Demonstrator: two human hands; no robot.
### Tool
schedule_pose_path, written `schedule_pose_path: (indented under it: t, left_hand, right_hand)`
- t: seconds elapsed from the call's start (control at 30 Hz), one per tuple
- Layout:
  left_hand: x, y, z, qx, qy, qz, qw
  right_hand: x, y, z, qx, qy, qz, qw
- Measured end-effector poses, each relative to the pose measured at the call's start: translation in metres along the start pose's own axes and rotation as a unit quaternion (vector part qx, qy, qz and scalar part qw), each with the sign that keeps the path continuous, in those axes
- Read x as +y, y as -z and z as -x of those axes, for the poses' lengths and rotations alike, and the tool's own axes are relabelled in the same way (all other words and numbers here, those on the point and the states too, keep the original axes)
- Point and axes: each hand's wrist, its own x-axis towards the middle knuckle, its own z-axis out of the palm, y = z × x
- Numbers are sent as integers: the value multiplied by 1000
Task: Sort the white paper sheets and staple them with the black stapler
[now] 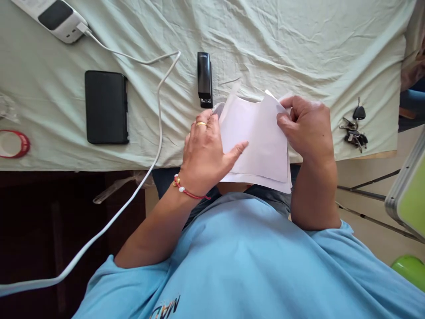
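Observation:
A loose stack of white paper sheets (255,137) lies at the table's front edge, its lower part over my lap. The sheets are bent and their upper edges are uneven. My left hand (207,144) grips the stack's left side, the thumb stretched across the top sheet and some fingertips hidden at the upper left corner. At the upper right corner, my right hand (305,124) pinches the sheets between thumb and curled fingers. Just beyond my left fingers a black stapler (204,79) rests on the cloth, apart from the hand.
A wrinkled pale green cloth (318,48) covers the table. Leftward are a black case (106,107), a white device (55,17) with a long white cable (160,106), and a red tape roll (23,144). Keys (354,133) lie right. A green-topped folding table (411,190) stands beyond the edge.

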Motion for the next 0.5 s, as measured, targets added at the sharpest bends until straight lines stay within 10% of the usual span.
schedule_pose_path:
  t: [0.27, 0.5]
  left_hand:
    - [-73, 28, -17, 34, 52, -4, 998]
    - [-69, 28, -15, 36, 84, 9, 996]
  right_hand:
    - [36, 13, 11, -7, -39, -10, 999]
    - [68, 3, 18, -26, -75, -9, 997]
